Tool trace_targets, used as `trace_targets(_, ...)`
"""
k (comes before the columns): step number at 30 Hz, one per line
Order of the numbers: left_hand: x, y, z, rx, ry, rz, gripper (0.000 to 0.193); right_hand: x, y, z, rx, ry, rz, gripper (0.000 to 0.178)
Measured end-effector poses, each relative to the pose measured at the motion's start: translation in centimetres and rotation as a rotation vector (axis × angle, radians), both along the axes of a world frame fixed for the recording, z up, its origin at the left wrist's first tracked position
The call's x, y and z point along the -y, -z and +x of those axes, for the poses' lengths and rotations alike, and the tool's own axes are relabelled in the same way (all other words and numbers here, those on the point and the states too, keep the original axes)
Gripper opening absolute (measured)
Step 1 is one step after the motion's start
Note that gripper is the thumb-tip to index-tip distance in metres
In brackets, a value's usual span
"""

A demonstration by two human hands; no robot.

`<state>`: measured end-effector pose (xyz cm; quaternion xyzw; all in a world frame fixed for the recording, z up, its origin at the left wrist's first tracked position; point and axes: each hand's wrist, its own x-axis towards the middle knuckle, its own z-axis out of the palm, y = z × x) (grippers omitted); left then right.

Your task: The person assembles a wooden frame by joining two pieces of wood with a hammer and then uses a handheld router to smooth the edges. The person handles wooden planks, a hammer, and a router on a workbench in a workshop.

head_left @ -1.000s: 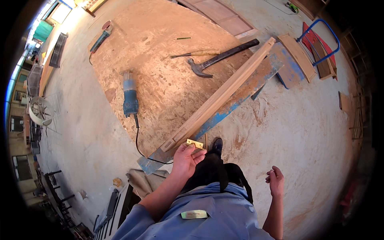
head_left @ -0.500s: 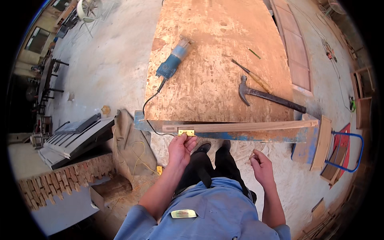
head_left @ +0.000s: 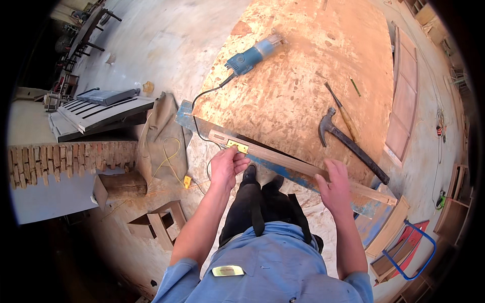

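A big chipboard sheet (head_left: 303, 81) lies on the floor. Along its near edge lies a long wooden strip (head_left: 298, 164). The right hand (head_left: 334, 189) rests on it, fingers loose. The left hand (head_left: 226, 166) pinches a small brass hinge (head_left: 237, 146) on the strip's left end.

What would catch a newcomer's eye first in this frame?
Probably the two hands on the long wooden strip along the near edge of the big board: the left hand by a brass hinge, the right hand farther along. Next, the blue power tool at the board's far side and the claw hammer to the right.
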<state>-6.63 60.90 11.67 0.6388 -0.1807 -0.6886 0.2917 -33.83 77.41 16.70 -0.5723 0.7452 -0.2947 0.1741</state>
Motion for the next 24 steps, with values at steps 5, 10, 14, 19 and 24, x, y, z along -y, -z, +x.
trace_targets(5, -0.2, -1.2, -1.2, 0.068, 0.101, 0.016, 0.027, -0.1, 2.4, 0.0, 0.017, -0.037, 0.101, 0.053)
trace_targets(10, -0.4, -0.4, -1.1, 0.191, 0.143, -0.06, 0.027, 0.1, 2.3, 0.4, -0.061, -0.102, 0.137, 0.055)
trace_targets(14, -0.5, -0.6, -1.6, 0.247, 0.145, -0.109, 0.028, 0.3, 2.4, 0.5, -0.083, -0.119, 0.141, 0.055)
trace_targets(19, -0.6, -0.3, -1.8, 0.269, 0.135, -0.117, 0.03, 0.1, 2.8, 0.4, -0.098, -0.132, 0.133, 0.056)
trace_targets(24, -0.6, 0.0, -1.8, 0.291, 0.151, -0.159, 0.03, 0.1, 3.0, 0.5, -0.108, -0.125, 0.163, 0.055)
